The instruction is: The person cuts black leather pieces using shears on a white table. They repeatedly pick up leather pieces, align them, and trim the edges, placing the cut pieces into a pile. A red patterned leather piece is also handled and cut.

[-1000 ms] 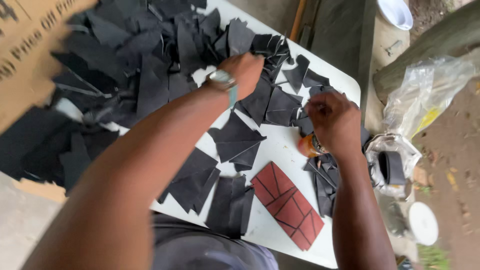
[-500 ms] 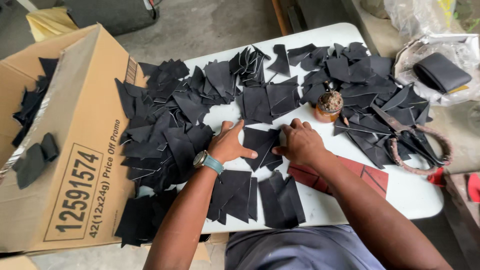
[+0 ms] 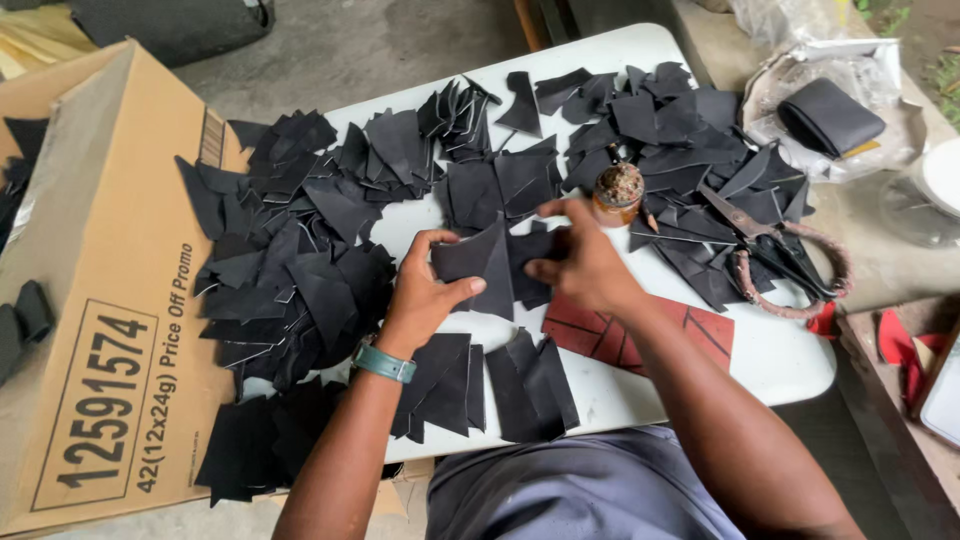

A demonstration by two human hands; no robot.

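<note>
Both hands hold black leather pieces just above the middle of a white table (image 3: 790,360). My left hand (image 3: 425,290), with a teal watch at the wrist, pinches a pointed black leather piece (image 3: 478,262) by its lower edge. My right hand (image 3: 582,262) grips a second black piece (image 3: 532,250) right beside it, and the two pieces touch. Two small stacks of black pieces (image 3: 525,385) lie near the front edge below the hands. A dark red patterned piece (image 3: 645,332) lies partly under my right forearm.
Heaps of black leather cut-offs (image 3: 290,260) cover the left and far parts of the table. A small brown jar (image 3: 618,192) stands behind my right hand, large scissors (image 3: 775,250) to its right. A cardboard box (image 3: 90,330) sits at left; a plastic bag with a black wallet (image 3: 830,115) at far right.
The view swung and closed in on the table. Both hands lifted from pressing pieces flat on the table and now hold two black pieces up together between them.
</note>
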